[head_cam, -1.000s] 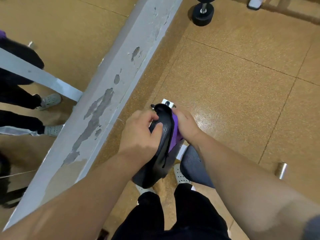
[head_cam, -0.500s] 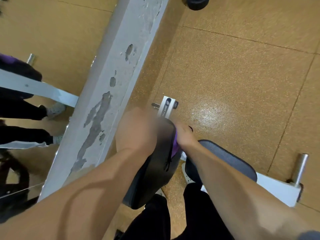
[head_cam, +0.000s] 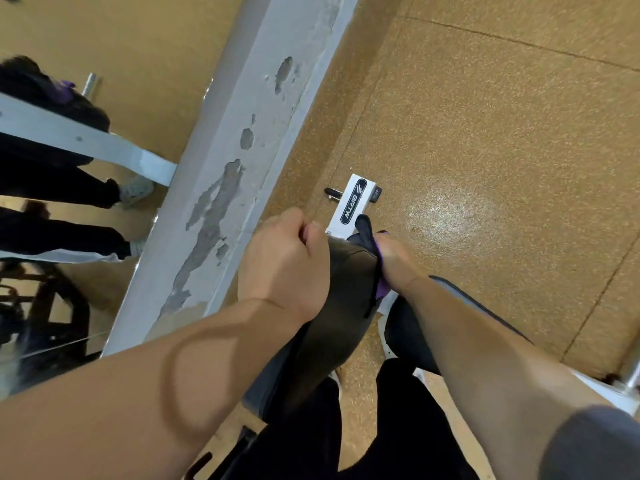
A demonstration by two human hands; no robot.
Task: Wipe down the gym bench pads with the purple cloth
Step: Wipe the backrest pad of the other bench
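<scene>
**Purple cloth pinched against bench pad, both hands on it**

Purple cloth [head_cam: 380,287] sits on the right side of the dark back pad [head_cam: 341,292], mostly hidden under the right hand [head_cam: 394,263]; only a thin purple strip shows along the pad edge. Right hand grip is closed, pressing the cloth against the pad. Left hand [head_cam: 285,261] is curled shut over the pad's top-left edge, fingers wrapped on it.

Pad stands tilted, upper end pointing away from the camera. Just past that end: white frame tube [head_cam: 351,204] with a black oval label reading "BRTW", with a black pin or knob sticking out on each side. A second pad [head_cam: 408,327], dark with a grey rim, lies right of and lower than the first, partly behind the right forearm. White frame section and a chrome stub [head_cam: 632,370] at the far right edge.

Obstructions: both forearms cover much of the lower frame; the person's black trousers [head_cam: 398,427] fill the bottom centre, a light shoe [head_cam: 385,336] shows between the pads.

Left of the pad, close by: grey-white ledge [head_cam: 242,140] running diagonally, paint chipped in patches. Beyond it a mirror [head_cam: 69,168] reflects legs in black trousers, light shoes, white frame and a bit of purple.

Floor [head_cam: 485,150] is speckled tan-orange with seam lines and a glare spot near the frame tube.
</scene>
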